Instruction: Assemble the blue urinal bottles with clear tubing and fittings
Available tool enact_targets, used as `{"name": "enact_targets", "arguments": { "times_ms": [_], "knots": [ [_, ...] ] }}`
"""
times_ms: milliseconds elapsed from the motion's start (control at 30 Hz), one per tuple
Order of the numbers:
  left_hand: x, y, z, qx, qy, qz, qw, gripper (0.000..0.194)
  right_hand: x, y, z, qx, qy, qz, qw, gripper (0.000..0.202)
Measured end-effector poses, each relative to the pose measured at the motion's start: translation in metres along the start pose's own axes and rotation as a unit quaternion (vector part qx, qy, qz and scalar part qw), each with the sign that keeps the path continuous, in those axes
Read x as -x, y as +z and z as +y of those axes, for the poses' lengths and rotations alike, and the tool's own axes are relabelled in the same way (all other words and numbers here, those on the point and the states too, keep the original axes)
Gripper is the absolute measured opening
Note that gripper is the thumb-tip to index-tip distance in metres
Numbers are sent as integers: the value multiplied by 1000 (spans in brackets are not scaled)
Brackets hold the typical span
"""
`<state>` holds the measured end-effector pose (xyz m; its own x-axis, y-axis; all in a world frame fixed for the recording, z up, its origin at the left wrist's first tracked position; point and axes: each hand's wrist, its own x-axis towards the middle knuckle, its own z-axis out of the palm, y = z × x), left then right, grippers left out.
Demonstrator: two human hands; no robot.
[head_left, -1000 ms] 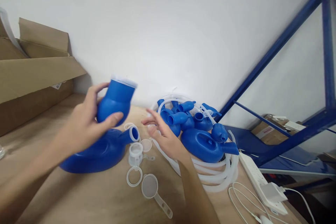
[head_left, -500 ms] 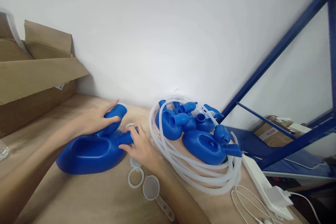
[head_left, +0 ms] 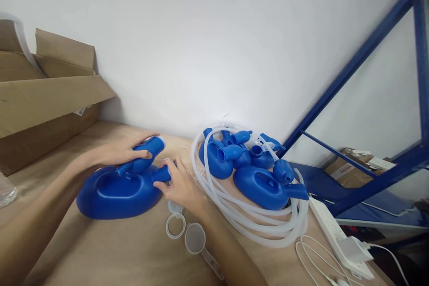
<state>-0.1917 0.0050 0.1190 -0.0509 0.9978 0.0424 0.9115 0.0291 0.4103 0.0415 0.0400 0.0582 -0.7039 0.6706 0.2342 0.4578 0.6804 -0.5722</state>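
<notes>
Slanting over the back of the blue handled bottle point(head_left: 117, 208), a blue spouted adapter point(head_left: 154, 146) was clasped in the left hand point(head_left: 124, 151); the bottle's neck point(head_left: 161, 175) was gripped by the right hand point(head_left: 181, 185). If the left clasp slackened, the adapter could be dropped; if the neck were swung, the ring cap point(head_left: 176, 236) near the bottle's right end could be nudged. A second earlier, the adapter was held higher and the right hand was empty.

Left grip point(head_left: 125, 151) around blue spouted piece point(head_left: 153, 146), right grip point(head_left: 179, 184) on neck point(head_left: 161, 174) of blue bottle point(head_left: 117, 208)
</notes>
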Motion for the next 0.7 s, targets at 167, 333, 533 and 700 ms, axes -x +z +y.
{"name": "enact_targets", "arguments": {
  "times_ms": [167, 333, 533, 700],
  "knots": [
    [3, -10, 2, -23, -31, 42, 998, 88, 0, -2, -3, 15, 11, -6, 1000, 42],
    [11, -21, 8, 82, -57, -8, 995, 72, -5, -6, -1, -1, 0, -22, 1000, 40],
    [4, -13, -12, 63, -43, 19, 997, 91, -24, 7, 6, -9, -13, -5, 1000, 53],
    [-1, 1, -42, 78, 54, -54, 994, 133, -24, -17, 28, 31, -53, 16, 998, 94]
  ]
}}
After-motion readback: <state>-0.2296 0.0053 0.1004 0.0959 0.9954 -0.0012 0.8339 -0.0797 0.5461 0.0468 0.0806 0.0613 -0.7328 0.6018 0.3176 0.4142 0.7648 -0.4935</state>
